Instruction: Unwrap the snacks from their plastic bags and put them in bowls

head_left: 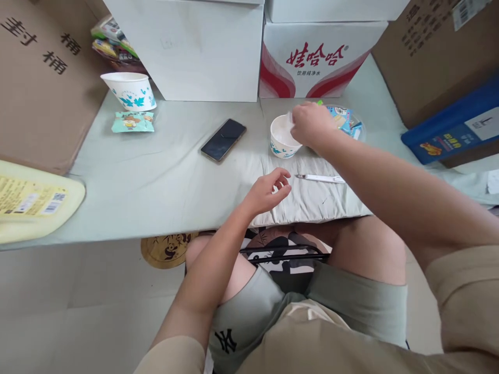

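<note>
My right hand (312, 124) is closed over the rim of a white paper cup (283, 145) with blue leaf prints. A small pale, translucent piece shows at its fingertips, too little to name. Behind that hand, a clear round dish (363, 136) with blue snack packets (343, 118) is partly hidden. My left hand (268, 192) hovers near the table's front edge, fingers loosely curled and apart, with nothing in it. Between the hands and to the right lies a slim white utility knife or pen-like tool (320, 178). A dark phone (223, 140) rests left of the cup.
A second paper cup (134, 93), tilted, stands by a mint-green snack packet (133, 122) at left. White cartons (323, 62) line the back. Brown cardboard boxes (39, 104) flank both sides. A yellow bottle (42, 202) lies front left; a blue package (452, 124) stands right.
</note>
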